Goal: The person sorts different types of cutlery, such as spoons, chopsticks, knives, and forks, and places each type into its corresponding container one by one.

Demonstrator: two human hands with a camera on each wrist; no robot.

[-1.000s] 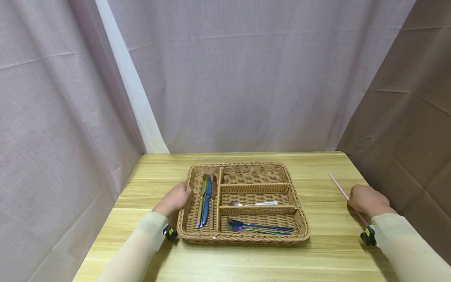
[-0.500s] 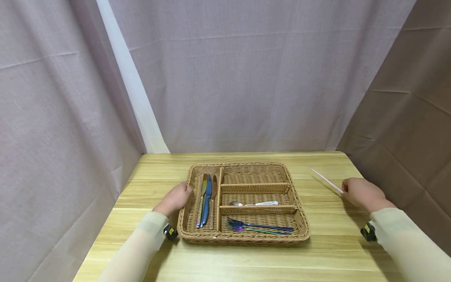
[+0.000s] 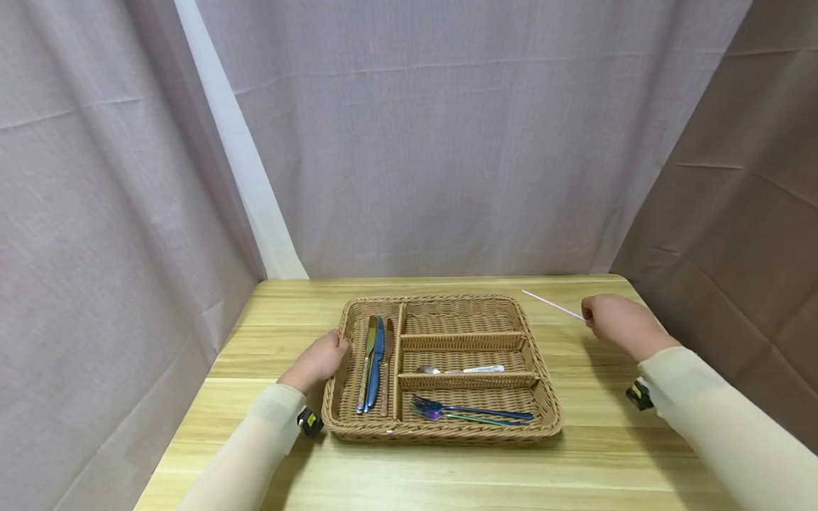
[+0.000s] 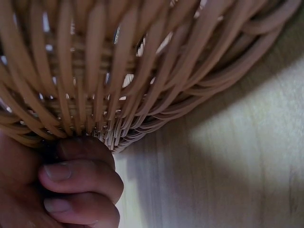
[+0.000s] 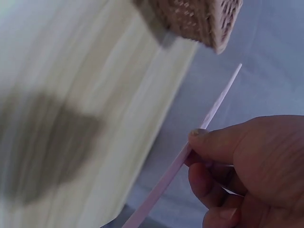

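A wicker cutlery tray (image 3: pixel 441 431) lies on the table, split by dividers into one upright compartment at left and three stacked ones at right. My left hand (image 3: pixel 319 360) grips its left rim; the left wrist view shows fingers curled beside the weave. To the right of the tray, my right hand (image 3: pixel 620 323) pinches a thin pink chopstick (image 5: pixel 164 180) between thumb and fingers. The chopstick is raised, its thin end pointing left toward the tray's far right corner. Three knives (image 3: pixel 375 365) fill the left compartment. A spoon with a white handle (image 3: pixel 483 369) lies in the middle right one.
Dark blue and iridescent forks (image 3: pixel 473 413) lie in the near right compartment. The far right compartment (image 3: pixel 460 312) shows bare weave. Grey curtains (image 3: pixel 447 142) rise behind and left of the wooden table (image 3: pixel 409 475), with a brown one (image 3: pixel 748 213) at right.
My right hand has lifted the chopstick off the right side of the table and carried it left and away from me, turning it toward the tray. The left hand and tray stay put.
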